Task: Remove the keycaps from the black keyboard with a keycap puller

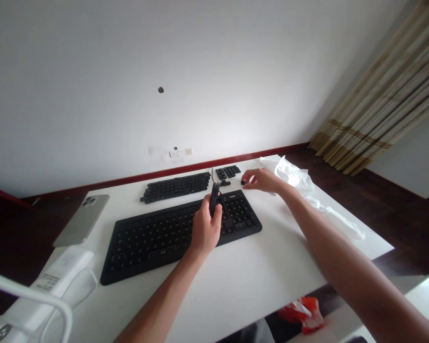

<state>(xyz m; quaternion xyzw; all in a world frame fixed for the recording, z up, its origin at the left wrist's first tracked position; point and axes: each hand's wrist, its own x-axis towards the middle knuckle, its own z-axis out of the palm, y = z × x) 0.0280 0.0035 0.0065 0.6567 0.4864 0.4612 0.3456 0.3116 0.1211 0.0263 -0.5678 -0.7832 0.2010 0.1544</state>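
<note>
A black keyboard (157,238) lies on the white table (257,271). Over its right half, my left hand (205,228) is closed around a slim black tool (214,197) that points away from me. Behind the keyboard, rows of loose black keycaps (177,186) are laid out, with a smaller block of keycaps (229,171) to their right. My right hand (262,180) reaches past the keyboard's far right corner, and its fingertips pinch a single black keycap (242,182) on the table.
A grey phone (82,219) lies face down at the table's left. A white device with a label (57,278) sits at the near left. Crumpled clear plastic (307,190) lies along the right edge. A white wall stands behind; curtains hang at right.
</note>
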